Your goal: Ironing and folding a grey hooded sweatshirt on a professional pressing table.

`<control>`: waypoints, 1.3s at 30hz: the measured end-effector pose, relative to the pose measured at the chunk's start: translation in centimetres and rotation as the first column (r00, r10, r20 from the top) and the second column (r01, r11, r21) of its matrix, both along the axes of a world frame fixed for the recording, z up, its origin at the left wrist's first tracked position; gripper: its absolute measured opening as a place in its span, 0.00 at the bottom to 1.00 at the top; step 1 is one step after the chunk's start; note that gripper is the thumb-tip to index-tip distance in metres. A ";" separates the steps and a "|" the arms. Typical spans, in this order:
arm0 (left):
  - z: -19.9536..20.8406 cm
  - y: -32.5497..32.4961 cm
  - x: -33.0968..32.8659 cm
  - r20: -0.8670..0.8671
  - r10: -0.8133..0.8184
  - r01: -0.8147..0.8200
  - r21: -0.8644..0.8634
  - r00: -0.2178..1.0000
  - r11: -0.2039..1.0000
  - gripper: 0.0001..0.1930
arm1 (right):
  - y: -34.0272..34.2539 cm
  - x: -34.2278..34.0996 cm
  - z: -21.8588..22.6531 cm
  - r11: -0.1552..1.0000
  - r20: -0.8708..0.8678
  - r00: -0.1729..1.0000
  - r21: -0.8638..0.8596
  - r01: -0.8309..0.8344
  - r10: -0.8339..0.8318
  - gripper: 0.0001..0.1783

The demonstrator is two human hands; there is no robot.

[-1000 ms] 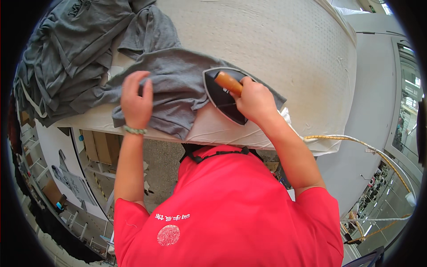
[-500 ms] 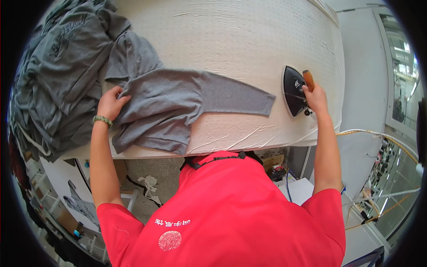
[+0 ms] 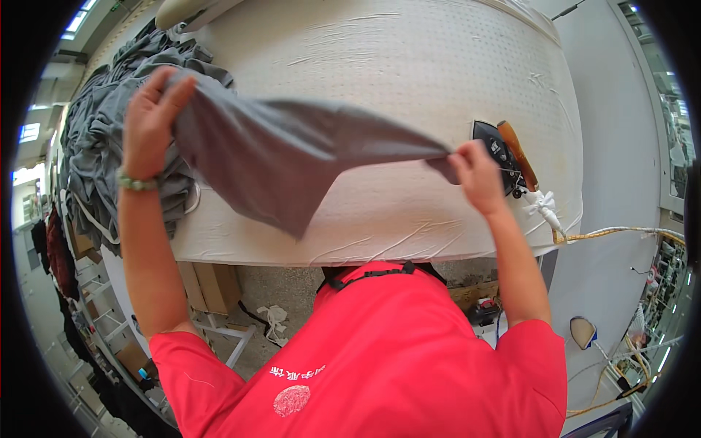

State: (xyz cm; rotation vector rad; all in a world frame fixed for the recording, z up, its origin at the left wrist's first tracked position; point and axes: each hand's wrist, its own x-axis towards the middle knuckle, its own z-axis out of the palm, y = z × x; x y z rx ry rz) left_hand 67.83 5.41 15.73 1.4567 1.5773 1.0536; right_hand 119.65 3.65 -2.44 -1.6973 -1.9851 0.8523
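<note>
A grey long-sleeved garment (image 3: 274, 157) is stretched in the air over the pale padded ironing table (image 3: 409, 80), blurred by motion. My left hand (image 3: 150, 120) is closed on its body end, at the left. Off to the right, my right hand (image 3: 478, 175) grips the cuff end of the sleeve. Just beyond that hand rests a black iron (image 3: 493, 150) with a wooden handle, let go and lying on the table cover. The garment hides part of the table beneath it.
A heap of grey garments (image 3: 109, 139) lies at the table's left end. From the iron, a wrapped cord (image 3: 621, 231) runs off to the right. A rounded pale board end (image 3: 179, 11) juts in at the far left. Below the table stands a cardboard box (image 3: 212, 286).
My right hand has let go of the iron and taken the sleeve's cuff. My left hand has moved up and left, lifting the garment off the table.
</note>
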 end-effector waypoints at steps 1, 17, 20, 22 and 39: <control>2.2 -0.2 0.9 0.116 0.037 -0.046 0.078 0.993 0.996 0.08 | 1.1 2.0 3.2 0.986 -0.109 0.993 0.153 0.063 -0.047 0.07; -18.0 -17.1 15.2 -0.087 -0.242 0.116 -0.692 0.967 0.713 0.13 | -4.0 15.1 6.5 0.937 0.448 0.894 0.309 -0.164 0.009 0.21; -18.8 -18.7 14.7 -0.021 -0.135 0.090 -0.643 0.991 0.761 0.12 | -1.3 10.7 3.4 0.866 0.454 0.886 0.477 -0.148 -0.098 0.30; -18.8 -19.4 13.5 -0.070 -0.078 0.020 -0.607 0.994 0.794 0.10 | 0.2 9.7 0.2 0.874 0.470 0.867 0.478 -0.092 -0.166 0.36; -19.0 -21.4 16.1 -0.608 -0.390 0.090 -0.463 0.691 0.882 0.08 | -8.8 3.5 -4.6 0.938 0.225 0.929 0.124 -0.325 0.292 0.08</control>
